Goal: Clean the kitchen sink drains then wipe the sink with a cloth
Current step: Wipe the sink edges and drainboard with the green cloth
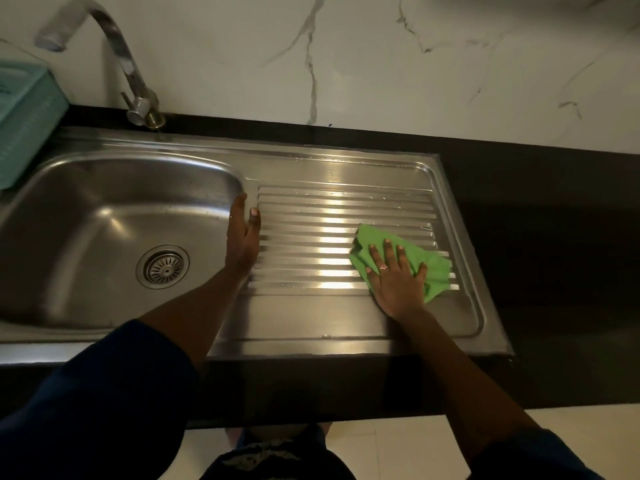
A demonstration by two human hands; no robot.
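Step in hand: wiping the drainboard, judged from the cloth's place.

My right hand lies flat, fingers spread, pressing the green cloth onto the ribbed drainboard. No pinch; the palm holds the cloth down, and most of it bunches out beyond and right of my fingertips. To do this well, I think: keep the palm flat, stroke along the ribs rather than across them so the cloth gets into the grooves, and spread the bunched part so more of it touches steel.

Left of that grip, my left hand rests open on the ridge between drainboard and basin, thumb on the board side, fingers toward the bowl. It holds nothing and seems only to steady me.

Further left, the drain strainer sits in the basin floor; whether it is clean I cannot tell at this light. Droplets show along the far ribs.

Beyond: the faucet is blurred. A teal basket is cut off at the left edge. The dark counter shows no detail.
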